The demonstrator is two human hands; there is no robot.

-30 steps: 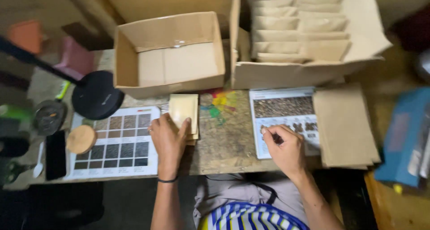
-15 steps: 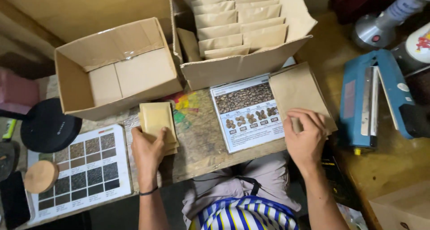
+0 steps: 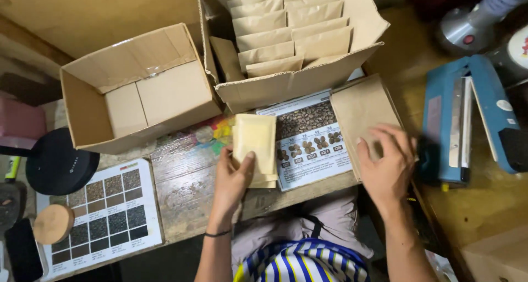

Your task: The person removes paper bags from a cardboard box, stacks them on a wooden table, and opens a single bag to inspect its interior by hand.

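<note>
My left hand [image 3: 232, 178] holds a small stack of pale paper pouches [image 3: 254, 142] just above the wooden table [image 3: 184, 188], thumb on top. My right hand [image 3: 388, 162] rests with fingers spread on a flat stack of brown paper bags [image 3: 360, 109] at the table's right end. Between the hands lies a printed sheet with coffee bean pictures [image 3: 308, 133]. Behind it stands an open cardboard box [image 3: 286, 84] filled with several rows of brown pouches [image 3: 289, 32].
An empty open cardboard box [image 3: 137, 89] sits at the back left. A chart of coffee roast squares [image 3: 110, 208], a round wooden disc [image 3: 53, 224] and a black round lamp base [image 3: 58, 164] lie left. A blue heat sealer [image 3: 465, 117] stands right.
The view has shifted right. My left hand carried the pale pouches toward the middle, and my right hand moved from the printed sheet onto the brown bag stack.
</note>
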